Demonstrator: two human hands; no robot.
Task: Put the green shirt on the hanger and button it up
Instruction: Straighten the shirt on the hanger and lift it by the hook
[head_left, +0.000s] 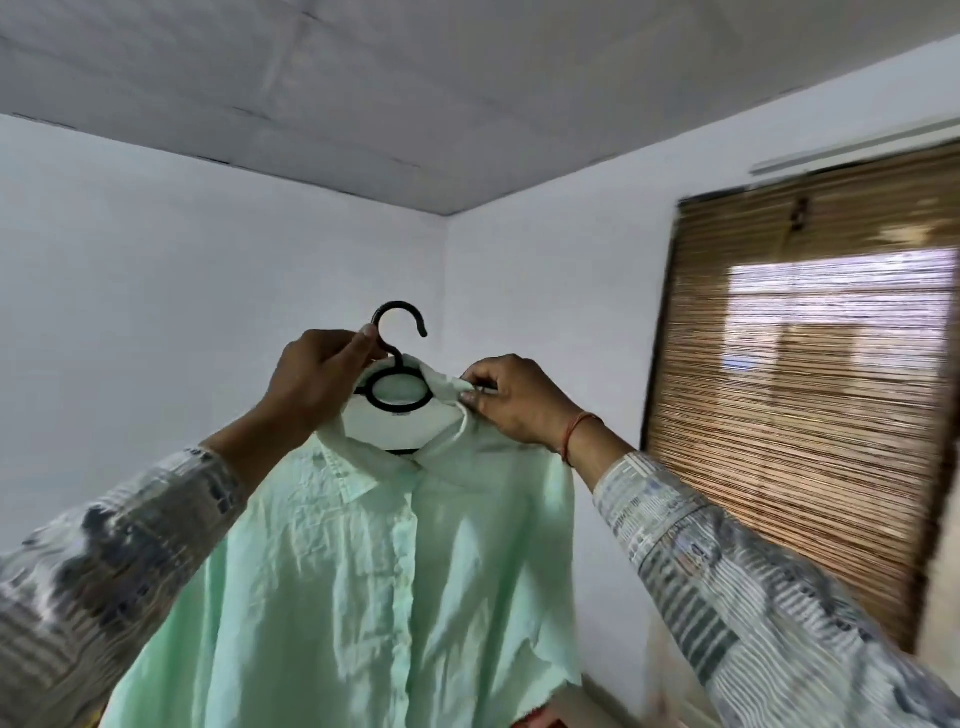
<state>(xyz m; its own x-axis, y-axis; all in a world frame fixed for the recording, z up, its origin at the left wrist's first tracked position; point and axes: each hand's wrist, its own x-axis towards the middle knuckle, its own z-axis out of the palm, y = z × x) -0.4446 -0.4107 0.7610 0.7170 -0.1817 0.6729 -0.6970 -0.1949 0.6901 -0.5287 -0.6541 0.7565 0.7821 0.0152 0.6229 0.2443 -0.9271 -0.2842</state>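
Note:
A pale green shirt (363, 571) hangs on a black plastic hanger (397, 358), held up high in front of me. Its front placket runs down the middle and looks closed. My left hand (311, 379) grips the hanger's neck just below the hook. My right hand (514, 400) pinches the right side of the shirt's collar (441, 387) between thumb and fingers. The hanger's arms are hidden inside the shirt's shoulders; only the hook, a ring and a short piece of bar show.
White walls meet in a corner behind the shirt. A window with a brown bamboo blind (810, 395) fills the right wall. The grey ceiling (415, 78) is overhead. Both of my sleeves are patterned grey and white.

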